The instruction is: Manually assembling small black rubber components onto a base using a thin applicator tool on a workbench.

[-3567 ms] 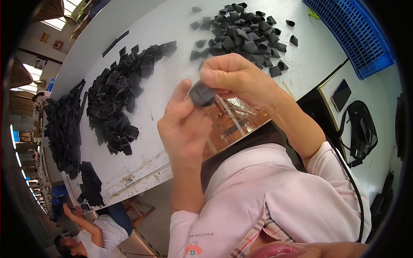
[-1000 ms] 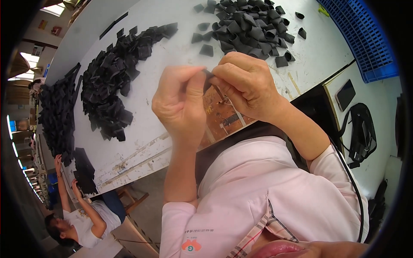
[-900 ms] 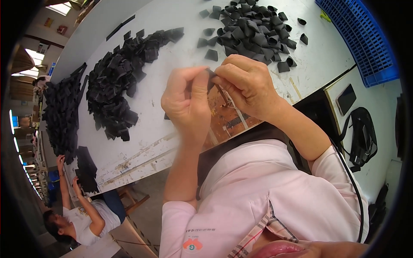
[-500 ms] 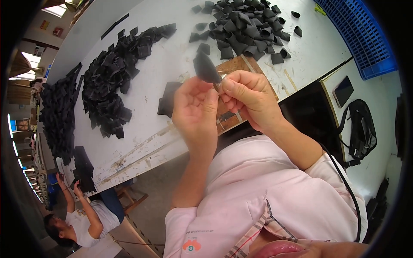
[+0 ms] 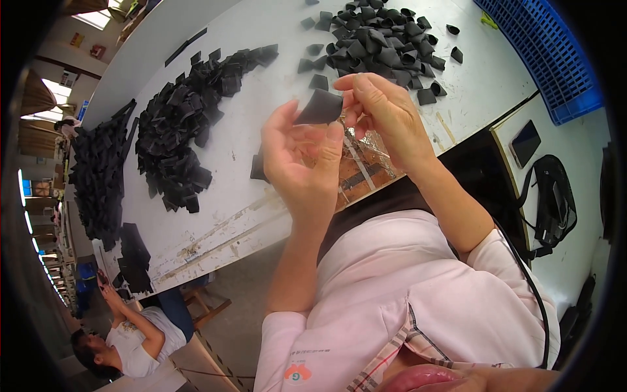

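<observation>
Up over the table's near edge, my two hands have a small black piece [image 5: 319, 106] of sheet material between them, curled into a short tube with slanted edges. My left hand [image 5: 302, 149] supports it from below and from the left, fingers curved around it and the thumb near its lower edge. Bent fingers of my right hand [image 5: 390, 116] grip the right end; their exact contact is partly hidden. Below the hands lies a brown wooden board [image 5: 366, 176] with shiny clear tape on it. A flat black piece [image 5: 258, 168] shows beside my left wrist.
Curled black pieces [image 5: 385, 42] are heaped at the back. Flat black pieces [image 5: 173, 124] pile at left, with another heap [image 5: 98, 176] beyond. A blue crate [image 5: 555, 59], phone [image 5: 524, 144] and black mesh bag [image 5: 552, 199] are at right. Another person [image 5: 140, 336] sits lower left.
The black piece has turned from upright to lying sideways between my hands. My right hand has risen and its fingers have shifted to the piece's right end. The other person's hands have moved closer together.
</observation>
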Demonstrator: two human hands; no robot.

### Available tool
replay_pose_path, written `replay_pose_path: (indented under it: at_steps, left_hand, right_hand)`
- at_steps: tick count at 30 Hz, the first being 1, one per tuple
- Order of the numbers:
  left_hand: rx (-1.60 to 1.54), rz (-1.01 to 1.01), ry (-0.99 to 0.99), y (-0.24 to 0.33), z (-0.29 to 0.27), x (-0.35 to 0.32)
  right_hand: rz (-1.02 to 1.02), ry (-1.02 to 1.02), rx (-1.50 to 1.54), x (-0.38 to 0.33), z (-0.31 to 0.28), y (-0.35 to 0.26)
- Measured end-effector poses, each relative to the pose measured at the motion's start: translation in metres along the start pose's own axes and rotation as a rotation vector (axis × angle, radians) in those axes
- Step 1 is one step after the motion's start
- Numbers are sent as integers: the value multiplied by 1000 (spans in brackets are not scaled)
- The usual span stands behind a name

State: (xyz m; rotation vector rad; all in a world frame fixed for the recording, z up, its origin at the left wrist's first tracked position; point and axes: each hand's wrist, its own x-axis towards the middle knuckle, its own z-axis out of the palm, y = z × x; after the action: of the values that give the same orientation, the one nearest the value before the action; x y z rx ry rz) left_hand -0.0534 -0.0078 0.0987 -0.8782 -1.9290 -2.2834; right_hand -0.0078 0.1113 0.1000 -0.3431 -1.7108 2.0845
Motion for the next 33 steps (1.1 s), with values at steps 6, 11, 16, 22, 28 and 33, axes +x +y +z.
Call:
replay_pose_path:
  at_steps: [6, 11, 16, 22, 28, 33]
  left_hand:
    - [-26, -123, -28, 1, 3, 11]
    - [-80, -156, -27, -5, -3, 13]
    - [-114, -284, -70, -4, -8, 15]
    - [-49, -214, -11, -9, -10, 11]
    - [-69, -217, -47, -12, -11, 9]
    - [-20, -186, -32, -10, -7, 8]
  right_hand:
    - [-115, -89, -12, 1, 6, 2]
    - [-636, 33, -445, 2, 8, 4]
    - [-723, 87, -547, 4, 5, 4]
    - [-645, 166, -664, -2, 3, 13]
    - [-232, 115, -127, -3, 13, -1]
    - [-374, 20, -379, 2, 9, -2]
